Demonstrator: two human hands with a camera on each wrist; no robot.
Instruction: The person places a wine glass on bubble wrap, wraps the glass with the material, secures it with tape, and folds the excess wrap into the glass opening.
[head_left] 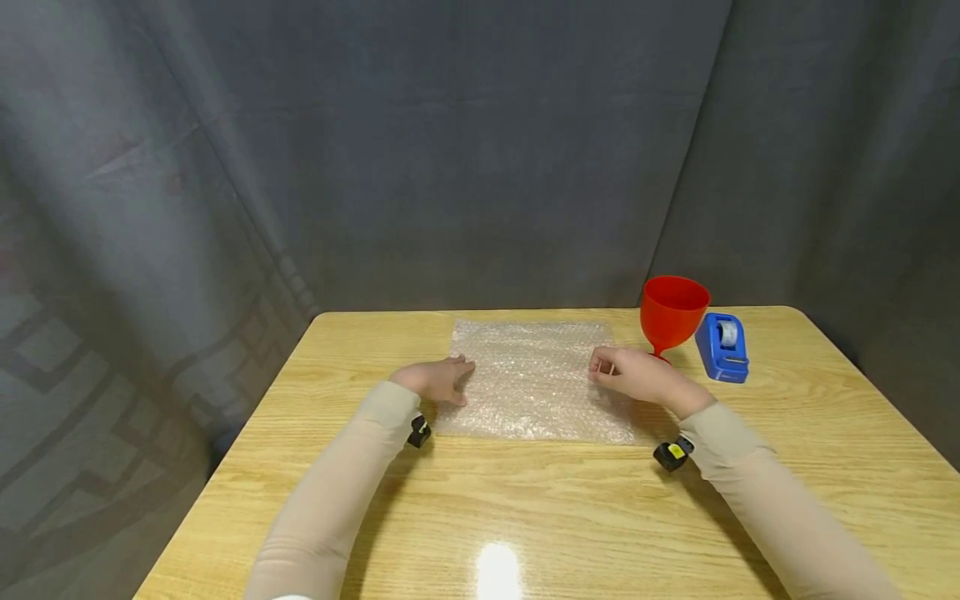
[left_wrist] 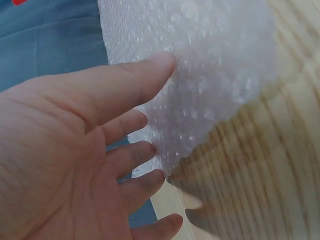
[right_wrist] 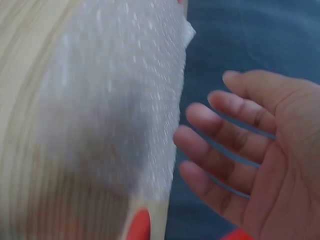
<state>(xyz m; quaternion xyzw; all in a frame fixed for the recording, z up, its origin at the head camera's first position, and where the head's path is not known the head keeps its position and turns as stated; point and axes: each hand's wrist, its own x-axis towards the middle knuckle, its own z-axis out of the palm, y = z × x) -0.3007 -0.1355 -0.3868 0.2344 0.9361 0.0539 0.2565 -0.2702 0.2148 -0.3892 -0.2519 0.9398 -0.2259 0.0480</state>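
Observation:
A sheet of clear bubble wrap (head_left: 532, 383) lies flat on the wooden table. At its left edge is my left hand (head_left: 442, 379), fingers spread; in the left wrist view the fingertips (left_wrist: 152, 150) are right at the sheet's edge. Over the sheet's right part hovers my right hand (head_left: 633, 375), its fingers loosely bent with nothing between them. Just behind the right hand stands a red plastic goblet (head_left: 671, 312), upright, its foot partly hidden by that hand. Part of the red goblet (right_wrist: 138, 226) also shows at the bottom of the right wrist view.
Right of the goblet sits a blue tape dispenser (head_left: 723, 350) with a roll of tape in it. The table (head_left: 450, 517) ends at a far edge in front of a grey curtain (head_left: 480, 158).

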